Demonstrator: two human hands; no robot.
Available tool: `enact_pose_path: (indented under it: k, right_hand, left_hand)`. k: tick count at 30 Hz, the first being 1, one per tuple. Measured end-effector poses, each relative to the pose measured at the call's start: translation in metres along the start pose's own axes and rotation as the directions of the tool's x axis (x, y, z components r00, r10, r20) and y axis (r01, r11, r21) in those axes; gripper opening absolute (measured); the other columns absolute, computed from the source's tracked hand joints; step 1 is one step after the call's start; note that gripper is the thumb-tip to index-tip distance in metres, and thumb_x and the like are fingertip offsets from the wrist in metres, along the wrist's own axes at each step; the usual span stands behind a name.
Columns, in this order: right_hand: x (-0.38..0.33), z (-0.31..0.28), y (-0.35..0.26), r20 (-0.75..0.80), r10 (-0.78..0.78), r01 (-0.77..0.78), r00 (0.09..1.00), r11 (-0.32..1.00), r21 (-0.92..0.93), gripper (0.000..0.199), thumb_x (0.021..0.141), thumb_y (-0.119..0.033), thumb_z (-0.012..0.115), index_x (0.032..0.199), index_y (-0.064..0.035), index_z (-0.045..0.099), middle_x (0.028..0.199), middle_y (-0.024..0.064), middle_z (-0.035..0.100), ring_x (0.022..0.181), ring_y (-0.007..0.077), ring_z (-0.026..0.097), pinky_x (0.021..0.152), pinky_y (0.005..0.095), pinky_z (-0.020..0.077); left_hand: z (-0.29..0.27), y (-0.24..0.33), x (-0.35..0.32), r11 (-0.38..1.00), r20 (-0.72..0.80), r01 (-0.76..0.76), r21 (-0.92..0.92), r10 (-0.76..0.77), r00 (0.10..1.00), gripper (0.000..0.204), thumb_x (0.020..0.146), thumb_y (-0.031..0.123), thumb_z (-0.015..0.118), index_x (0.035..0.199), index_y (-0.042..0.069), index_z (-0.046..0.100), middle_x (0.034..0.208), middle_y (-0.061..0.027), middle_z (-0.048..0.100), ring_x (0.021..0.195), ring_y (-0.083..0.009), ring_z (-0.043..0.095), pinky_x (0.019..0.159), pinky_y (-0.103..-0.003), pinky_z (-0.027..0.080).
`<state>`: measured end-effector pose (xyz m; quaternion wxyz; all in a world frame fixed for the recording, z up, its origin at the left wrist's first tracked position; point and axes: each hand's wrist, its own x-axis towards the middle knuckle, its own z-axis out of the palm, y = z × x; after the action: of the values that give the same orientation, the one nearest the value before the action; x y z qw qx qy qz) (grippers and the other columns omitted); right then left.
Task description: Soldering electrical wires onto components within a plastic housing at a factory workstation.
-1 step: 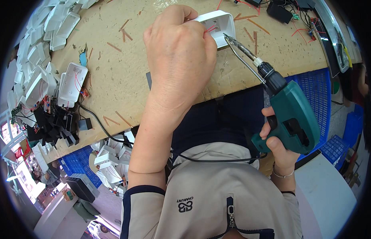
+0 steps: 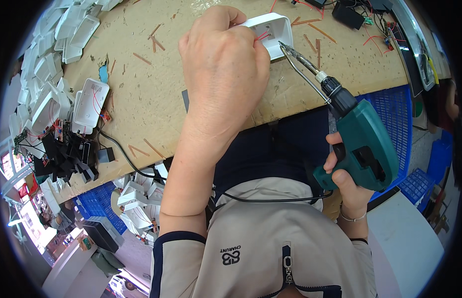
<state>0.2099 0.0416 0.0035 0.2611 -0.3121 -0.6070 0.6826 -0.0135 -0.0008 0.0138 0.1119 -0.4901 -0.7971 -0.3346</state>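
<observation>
White box (image 2: 270, 31) is gripped by the left hand (image 2: 223, 69); right hand (image 2: 347, 186) clasps the soldering gun (image 2: 362, 141). Best keep the box steady, tip on the red wires (image 2: 263, 36).

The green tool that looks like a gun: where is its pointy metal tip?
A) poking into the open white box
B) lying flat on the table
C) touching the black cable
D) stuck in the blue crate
A: the right hand grips the green soldering gun, and its tip reaches into the open white box that the left hand steadies.
</observation>
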Motion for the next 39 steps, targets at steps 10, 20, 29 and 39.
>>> enact_pose_path:
  k: [10,20,29,39]
  right_hand:
    - [0.008,0.003,0.000,-0.037,-0.014,0.014,0.999,1.000,-0.010,0.065,0.071,-0.027,0.073,0.117,0.0076,0.043,0.099,0.0202,0.056,0.065,0.0128,0.057,0.055,0.0227,0.0477]
    - [0.016,-0.003,0.000,0.056,0.013,-0.010,0.998,0.998,-0.055,0.058,0.074,-0.017,0.069,0.119,0.0072,0.042,0.098,0.0184,0.055,0.068,0.0125,0.056,0.058,0.0228,0.0469]
    - [0.020,-0.001,-0.005,0.038,-0.002,0.006,0.999,0.996,-0.093,0.052,0.072,-0.008,0.067,0.116,0.0071,0.044,0.092,0.0160,0.055,0.068,0.0140,0.055,0.059,0.0243,0.0474]
    - [0.017,-0.005,-0.013,0.053,-0.023,0.036,0.998,0.963,-0.268,0.048,0.072,-0.007,0.068,0.113,0.0050,0.047,0.087,0.0136,0.056,0.067,0.0151,0.056,0.060,0.0255,0.0485]
  left_hand:
    - [0.003,-0.004,0.002,0.997,0.019,-0.052,0.066,0.050,0.999,0.014,0.066,0.005,0.057,0.072,-0.004,0.065,0.089,-0.0128,0.059,0.077,-0.0261,0.057,0.069,-0.034,0.045]
    - [0.000,-0.002,0.004,0.997,0.025,-0.039,0.062,0.038,0.999,0.014,0.067,0.006,0.058,0.073,-0.003,0.066,0.089,-0.0127,0.059,0.077,-0.0256,0.056,0.070,-0.034,0.044]
    - [-0.005,0.002,0.009,1.000,0.030,0.001,-0.008,-0.001,1.000,0.004,0.065,0.000,0.058,0.064,-0.004,0.057,0.080,-0.0144,0.053,0.074,-0.0310,0.052,0.066,-0.038,0.042]
    - [-0.005,0.001,0.009,1.000,0.020,-0.020,0.015,0.020,1.000,0.003,0.064,0.000,0.058,0.064,-0.003,0.058,0.080,-0.0134,0.053,0.076,-0.0299,0.052,0.067,-0.038,0.041]
